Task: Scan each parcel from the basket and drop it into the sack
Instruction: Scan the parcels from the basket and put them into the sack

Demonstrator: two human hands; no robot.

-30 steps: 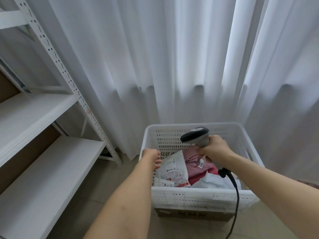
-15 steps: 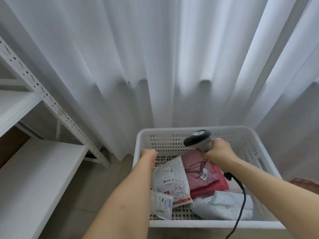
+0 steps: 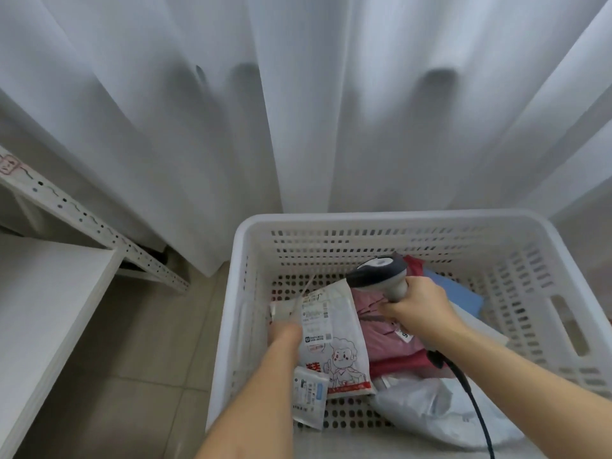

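**Two bare forearms, nothing worn**

Both arms enter from the lower edge, bare from wrist to where the view cuts them off. No sleeve, glove, watch or ring shows on either. The left hand (image 3: 285, 332) is blurred; the right hand (image 3: 419, 306) is sharp, its knuckles plainly visible

left hand (image 3: 285, 331) lowered, right hand (image 3: 418, 304) gripping

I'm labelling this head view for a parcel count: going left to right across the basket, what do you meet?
Left hand → white cartoon-print parcel → pink parcel → right hand gripping the scanner → blue parcel → basket's right wall.
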